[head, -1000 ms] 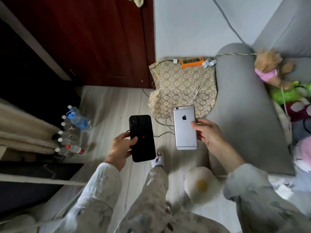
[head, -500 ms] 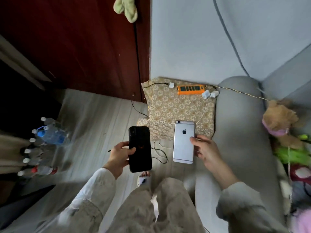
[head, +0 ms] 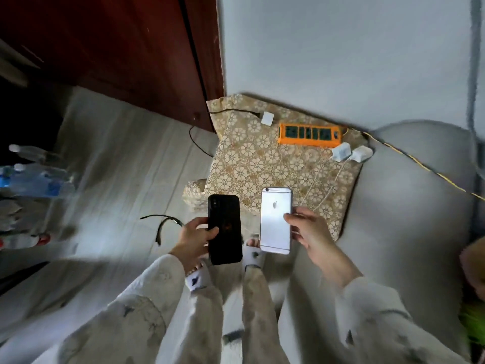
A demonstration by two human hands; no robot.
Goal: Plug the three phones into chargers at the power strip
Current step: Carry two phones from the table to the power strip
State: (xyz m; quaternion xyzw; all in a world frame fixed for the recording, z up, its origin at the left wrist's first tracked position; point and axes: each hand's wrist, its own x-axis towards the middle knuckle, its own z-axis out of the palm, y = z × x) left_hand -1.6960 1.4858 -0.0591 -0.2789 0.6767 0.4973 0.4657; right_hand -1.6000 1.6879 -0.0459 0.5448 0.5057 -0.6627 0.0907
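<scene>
Head view: nearer now, the cushion point(head: 265, 164) with its orange power strip point(head: 309, 134) looms larger. Left hand point(head: 194, 241) grips black phone point(head: 225, 229), right hand point(head: 309, 229) silver phone point(head: 275, 219); bare floor point(head: 118, 166) lies left.

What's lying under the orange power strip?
The orange power strip rests on a floral-patterned cushion, beside two white charger plugs. Whatever lies beneath the cushion is hidden.
</scene>
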